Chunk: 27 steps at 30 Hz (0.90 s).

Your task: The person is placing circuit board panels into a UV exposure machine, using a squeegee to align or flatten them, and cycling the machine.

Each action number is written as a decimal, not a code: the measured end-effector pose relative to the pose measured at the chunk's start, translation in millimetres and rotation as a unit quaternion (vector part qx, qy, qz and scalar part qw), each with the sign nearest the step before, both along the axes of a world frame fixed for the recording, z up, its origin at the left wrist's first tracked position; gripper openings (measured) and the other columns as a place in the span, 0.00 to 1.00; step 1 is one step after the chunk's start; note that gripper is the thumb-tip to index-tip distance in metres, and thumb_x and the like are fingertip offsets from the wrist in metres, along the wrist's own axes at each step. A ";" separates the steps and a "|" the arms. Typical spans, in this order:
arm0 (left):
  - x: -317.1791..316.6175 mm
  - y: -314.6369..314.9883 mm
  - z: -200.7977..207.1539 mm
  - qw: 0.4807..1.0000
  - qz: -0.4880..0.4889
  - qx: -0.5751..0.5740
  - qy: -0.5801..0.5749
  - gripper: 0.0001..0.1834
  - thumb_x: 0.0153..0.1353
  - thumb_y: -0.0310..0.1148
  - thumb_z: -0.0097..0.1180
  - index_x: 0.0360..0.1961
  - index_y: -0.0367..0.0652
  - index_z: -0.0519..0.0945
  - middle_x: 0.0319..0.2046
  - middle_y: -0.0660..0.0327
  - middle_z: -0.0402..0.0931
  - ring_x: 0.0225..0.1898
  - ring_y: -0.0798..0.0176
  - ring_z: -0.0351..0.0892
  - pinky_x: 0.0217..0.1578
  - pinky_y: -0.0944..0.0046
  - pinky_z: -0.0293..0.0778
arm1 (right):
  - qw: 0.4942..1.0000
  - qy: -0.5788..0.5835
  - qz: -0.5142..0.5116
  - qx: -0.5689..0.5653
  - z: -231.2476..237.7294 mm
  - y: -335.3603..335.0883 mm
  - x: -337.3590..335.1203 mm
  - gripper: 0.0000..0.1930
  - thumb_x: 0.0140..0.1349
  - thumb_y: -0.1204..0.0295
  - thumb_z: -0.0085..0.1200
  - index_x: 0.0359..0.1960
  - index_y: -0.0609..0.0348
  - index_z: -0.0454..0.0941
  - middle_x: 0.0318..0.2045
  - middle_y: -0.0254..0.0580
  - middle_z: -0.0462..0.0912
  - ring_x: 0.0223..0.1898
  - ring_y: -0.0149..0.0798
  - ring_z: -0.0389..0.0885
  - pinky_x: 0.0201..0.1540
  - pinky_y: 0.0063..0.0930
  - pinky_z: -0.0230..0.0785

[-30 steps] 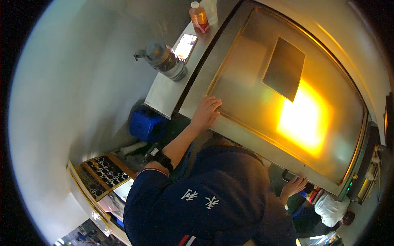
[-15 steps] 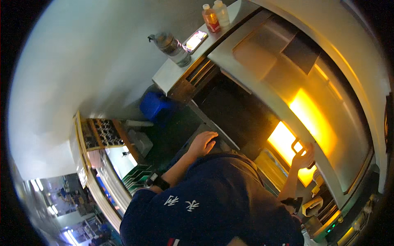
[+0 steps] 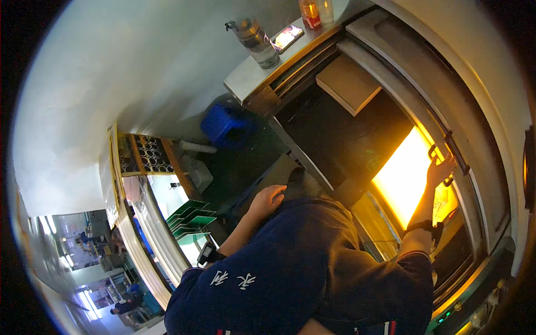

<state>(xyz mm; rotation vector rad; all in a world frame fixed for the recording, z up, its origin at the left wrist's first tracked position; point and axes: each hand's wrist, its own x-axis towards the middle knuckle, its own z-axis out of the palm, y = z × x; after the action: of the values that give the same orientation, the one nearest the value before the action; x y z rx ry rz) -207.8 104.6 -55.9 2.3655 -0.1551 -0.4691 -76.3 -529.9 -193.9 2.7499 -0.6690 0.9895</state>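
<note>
My right hand [image 3: 441,169] is closed round the handle [image 3: 432,152] on the edge of a grey sliding cover [image 3: 416,92]. Beneath that edge a panel [image 3: 399,173] glows bright yellow. Part of the handle is hidden by my fingers. In front of my torso hangs my left hand [image 3: 268,200], holding nothing, its fingers loosely bent and partly apart. It is nearest to the front edge [image 3: 304,153] of the dark machine bed. A flat brown box-like block [image 3: 349,84] lies at the far end of the bed.
A light ledge [image 3: 245,78] behind the bed holds a clear water bottle [image 3: 259,47], a lit phone [image 3: 287,38] and a red-labelled bottle [image 3: 310,15]. A blue bin [image 3: 223,125] stands on the floor. At left, green boards [image 3: 187,218] sit near a rack; a person [image 3: 127,306] is farther off.
My right hand has moved away from me with the handle. The cover has slid back, baring more of the glowing panel and the brown block. My left hand has lowered slightly, fingers more curled.
</note>
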 end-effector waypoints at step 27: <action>237.1 126.5 -67.2 0.903 -0.337 -0.158 0.216 0.30 0.66 0.39 0.55 0.67 0.42 0.64 0.61 0.51 0.70 0.61 0.51 0.71 0.60 0.52 0.68 | 0.792 0.370 -0.238 0.423 57.7 319.1 -280.9 0.29 0.52 0.48 0.63 0.42 0.64 0.80 0.40 0.61 0.83 0.42 0.59 0.82 0.45 0.46 0.73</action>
<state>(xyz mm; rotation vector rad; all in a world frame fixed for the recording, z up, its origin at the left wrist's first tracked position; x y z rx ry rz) 29.3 231.1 -123.1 1.7848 -0.7892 -1.1837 -357.2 -210.8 -136.2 2.9107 -1.7909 -0.6699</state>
